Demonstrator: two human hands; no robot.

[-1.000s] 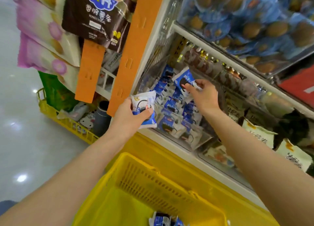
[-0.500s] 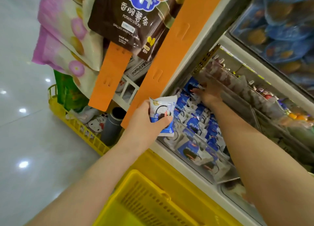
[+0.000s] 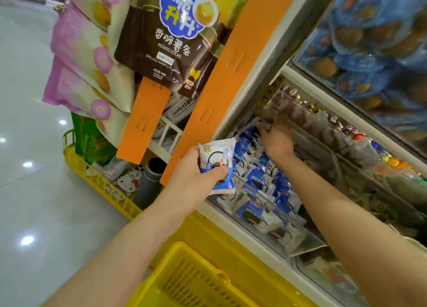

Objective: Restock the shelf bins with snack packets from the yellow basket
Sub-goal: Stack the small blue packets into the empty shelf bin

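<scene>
the left hand (image 3: 196, 177) grips a blue-and-white snack packet (image 3: 219, 163) just before the left edge of the shelf bin (image 3: 305, 249); the right hand (image 3: 277, 142) reaches to the back of that bin, fingers blurred, so i cannot tell if it pinches anything. the yellow basket (image 3: 196, 281) sits below the bin. likely best: settle the back row first, then feed the held packet in upright, face forward.

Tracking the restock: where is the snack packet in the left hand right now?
Head view, centre: the left hand grips the snack packet at the left end of the shelf bin, beside the orange strip and above the yellow basket.
</scene>
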